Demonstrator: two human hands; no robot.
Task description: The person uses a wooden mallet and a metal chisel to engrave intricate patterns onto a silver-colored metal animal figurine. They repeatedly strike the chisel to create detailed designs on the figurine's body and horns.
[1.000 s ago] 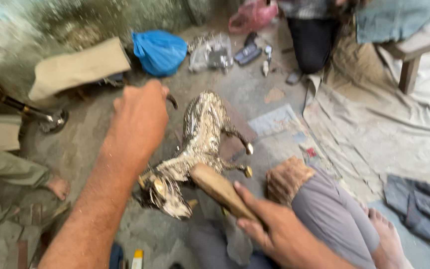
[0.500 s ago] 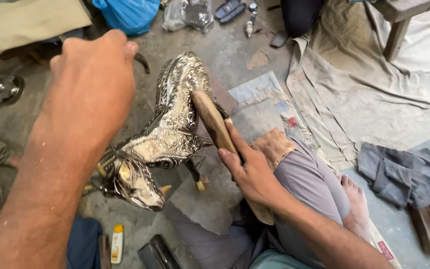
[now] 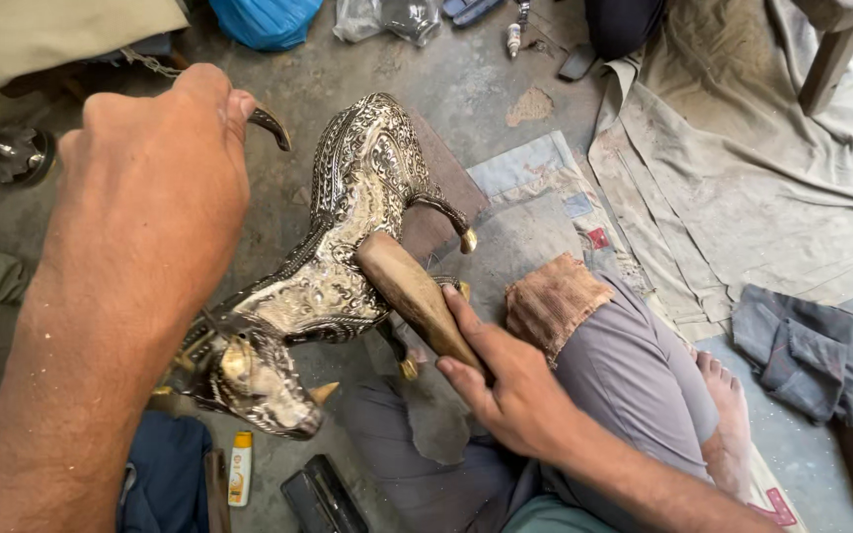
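An engraved silver-coloured metal bull figure (image 3: 343, 247) stands on the floor in front of me, head down at the lower left, with brass-tipped horns and feet. My right hand (image 3: 510, 390) grips a wooden handle-shaped tool (image 3: 412, 291) and presses its rounded end against the bull's flank. My left hand (image 3: 155, 188) is raised close to the camera above the bull's head, fingers closed on a dark curved piece (image 3: 271, 123) whose tip sticks out past my fingers. What that piece joins to is hidden by the hand.
My bent knee carries a brown rag (image 3: 555, 301). A grey sheet (image 3: 742, 178) and dark cloth (image 3: 821, 345) lie at the right. A blue bag (image 3: 264, 20) is at the top. A small bottle (image 3: 241, 469) and black case (image 3: 323, 498) lie near the bull's head.
The view has come closer to the bull. My right hand brought the wooden tool up onto the bull's flank. My left hand stays raised and closed.
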